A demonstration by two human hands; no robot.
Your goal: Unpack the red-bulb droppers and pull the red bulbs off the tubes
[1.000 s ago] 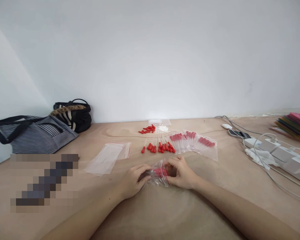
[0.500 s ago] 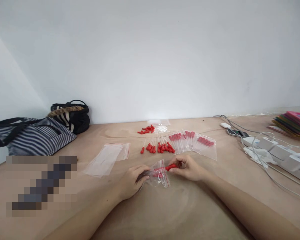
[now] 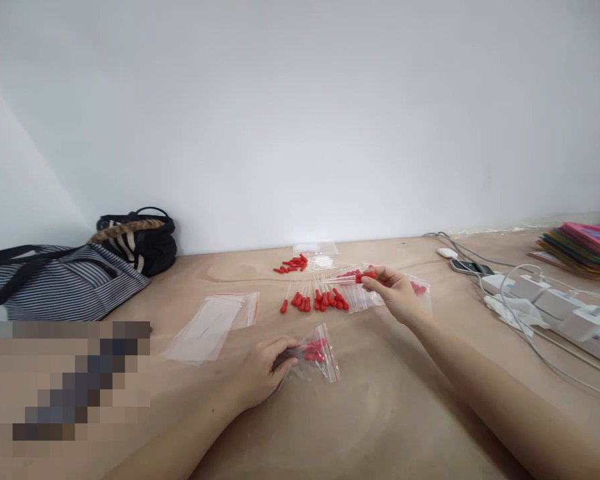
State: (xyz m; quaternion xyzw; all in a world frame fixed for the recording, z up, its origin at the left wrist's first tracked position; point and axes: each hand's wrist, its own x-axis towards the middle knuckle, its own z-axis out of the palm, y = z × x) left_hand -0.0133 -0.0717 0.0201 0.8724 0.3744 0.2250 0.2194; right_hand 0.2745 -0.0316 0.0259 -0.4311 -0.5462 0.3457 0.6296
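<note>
My left hand (image 3: 263,373) rests on the wooden table and pinches the left end of a small clear zip bag (image 3: 316,353) that holds several red-capped droppers. My right hand (image 3: 396,293) is raised above the table and pinches one red-capped dropper (image 3: 364,276) by its red bulb, the glass tube pointing left. Below and left of it lie a loose row of red-capped droppers (image 3: 316,300) and filled clear bags (image 3: 420,290). A small heap of red caps (image 3: 291,263) sits farther back.
Empty zip bags (image 3: 214,323) lie left of centre. A striped tote (image 3: 63,283) and a black bag (image 3: 140,240) stand at the back left. Power strips with cables (image 3: 555,303), a phone (image 3: 467,267) and stacked coloured sheets (image 3: 587,243) fill the right side.
My right hand has drawn one dropper out of the zip bag and carried it up and back to the right, above the loose row. My left hand stays on the bag.
</note>
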